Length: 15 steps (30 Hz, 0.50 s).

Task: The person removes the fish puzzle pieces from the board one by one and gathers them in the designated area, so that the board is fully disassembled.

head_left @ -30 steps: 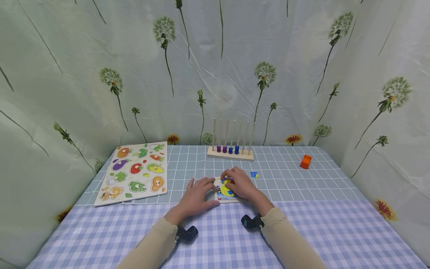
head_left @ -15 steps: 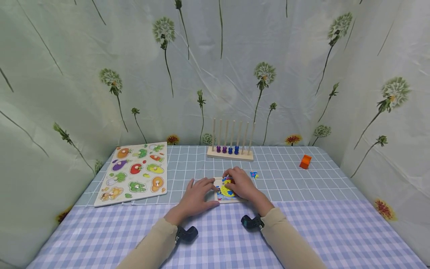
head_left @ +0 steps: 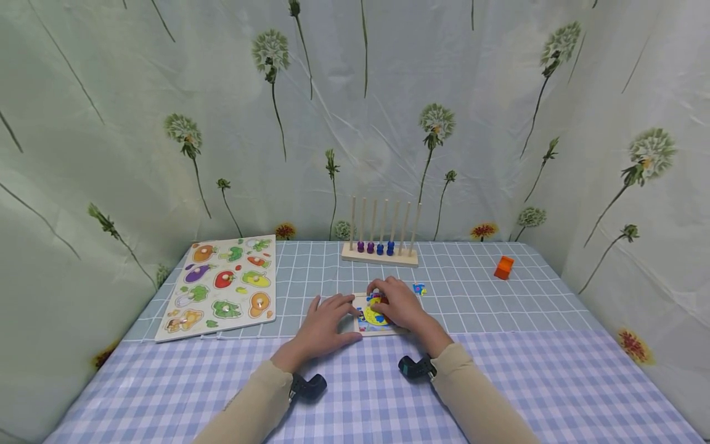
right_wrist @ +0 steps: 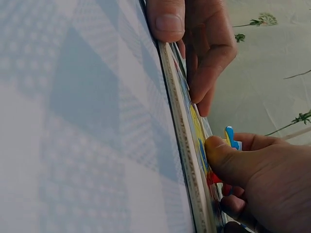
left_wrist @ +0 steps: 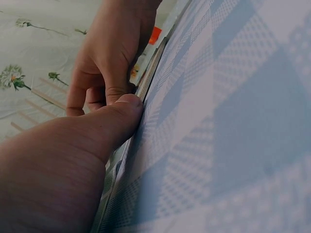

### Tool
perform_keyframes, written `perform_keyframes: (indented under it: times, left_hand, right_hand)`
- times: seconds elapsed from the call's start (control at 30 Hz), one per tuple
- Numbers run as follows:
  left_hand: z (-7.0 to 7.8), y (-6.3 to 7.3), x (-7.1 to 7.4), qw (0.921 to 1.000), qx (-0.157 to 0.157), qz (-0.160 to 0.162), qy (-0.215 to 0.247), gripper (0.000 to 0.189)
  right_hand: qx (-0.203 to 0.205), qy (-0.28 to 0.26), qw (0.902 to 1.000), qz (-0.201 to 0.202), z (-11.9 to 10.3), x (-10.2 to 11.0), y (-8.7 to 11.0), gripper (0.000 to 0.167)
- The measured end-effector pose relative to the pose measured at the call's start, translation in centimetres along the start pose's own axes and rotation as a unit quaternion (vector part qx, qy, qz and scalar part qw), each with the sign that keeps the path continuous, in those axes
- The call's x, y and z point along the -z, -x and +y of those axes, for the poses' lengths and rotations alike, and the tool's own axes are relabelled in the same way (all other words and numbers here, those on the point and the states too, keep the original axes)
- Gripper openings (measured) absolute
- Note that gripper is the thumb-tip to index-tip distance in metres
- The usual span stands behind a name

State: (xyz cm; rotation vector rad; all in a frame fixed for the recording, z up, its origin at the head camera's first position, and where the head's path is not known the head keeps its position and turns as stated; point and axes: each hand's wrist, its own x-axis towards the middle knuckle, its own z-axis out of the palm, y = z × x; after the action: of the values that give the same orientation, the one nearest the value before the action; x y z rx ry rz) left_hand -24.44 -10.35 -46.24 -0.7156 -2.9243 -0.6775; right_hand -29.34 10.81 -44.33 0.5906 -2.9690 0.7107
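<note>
A small wooden jigsaw puzzle board (head_left: 377, 332) with a yellow round picture lies in front of me. My left hand (head_left: 327, 324) rests at its left side, fingers extended over the board and the thumb (left_wrist: 127, 104) against the near edge. My right hand (head_left: 398, 303) is over the board's right part. In the right wrist view, its thumb and fingers pinch a blue and yellow puzzle piece (right_wrist: 230, 138), which stands tilted up from the board. The right hand hides much of the board's right side. Another loose puzzle piece (head_left: 419, 288) lies just beyond the board, to the right.
At the left lies a large vegetable peg puzzle (head_left: 241, 295). A wooden bead rack (head_left: 379, 254) with upright rods and purple and blue beads stands at the back. An orange block (head_left: 504, 267) sits at the far right. A patterned curtain (head_left: 355, 123) closes off the back.
The right fingers have shifted slightly to the right over the board's upper edge, and the piece beneath them has turned a little. My left hand stays in place.
</note>
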Motion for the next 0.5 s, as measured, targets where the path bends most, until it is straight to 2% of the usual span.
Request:
perform_keyframes:
  times: [0.23,0.37,0.5]
  left_hand:
    - [0.04,0.09,0.08,1.0000,-0.003,0.001,0.002,0.042]
    - [0.04,0.13,0.12,1.0000,-0.005,0.001,0.003,0.042]
    - [0.00,0.13,0.07,1.0000,-0.005,0.001,0.002,0.042]
  right_hand:
    - [0.016,-0.032,0.9992,-0.016,0.33,0.29,0.06,0.018]
    - [0.012,-0.081,0.9962,-0.030,0.56,0.52,0.01,0.018]
    - [-0.012,-0.141,0.9898,-0.017,0.89,0.73,0.00,0.020]
